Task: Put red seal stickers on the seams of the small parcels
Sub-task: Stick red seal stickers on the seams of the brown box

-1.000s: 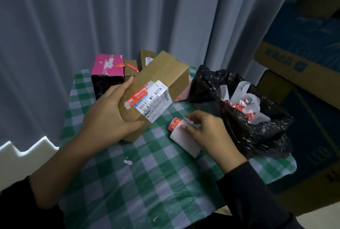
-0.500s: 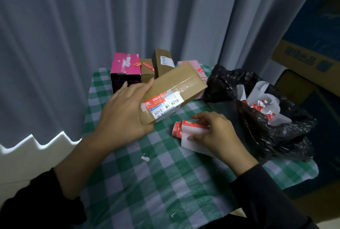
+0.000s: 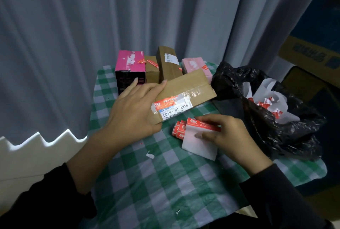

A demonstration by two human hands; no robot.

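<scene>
The parcel (image 3: 185,92) sits mid-frame, a brown box held at a slant just above the stickers (image 3: 199,141). One red seal (image 3: 165,102) already shows beside its white label. I cannot tell whether its far end rests on the counter (image 3: 147,182).

To my eye the risk lies with the stickers. The red strip looks thin and tacky, and peeling it with one hand may curl it back on itself or tear it. It could also catch on the checked cloth. If the parcel tips while the seal comes across, the seal may land on the label or on plain card and miss the taped seam. The parcel is gripped only at its lower-left end, so it could swing or slip.

The left hand (image 3: 132,111) is spread wide and grips that end of the parcel, fingers over the top face and thumb underneath. The right hand (image 3: 226,135), just below the parcel, is nearly closed. It pinches the red edge of the stickers, forefinger along the strip and thumb on the white backing.

Four more parcels (image 3: 168,63) stand in a row in the upper middle, each with a red seal. A black bag (image 3: 276,127) of peeled backing slumps at the right, near enough to snag a loose strip.
</scene>
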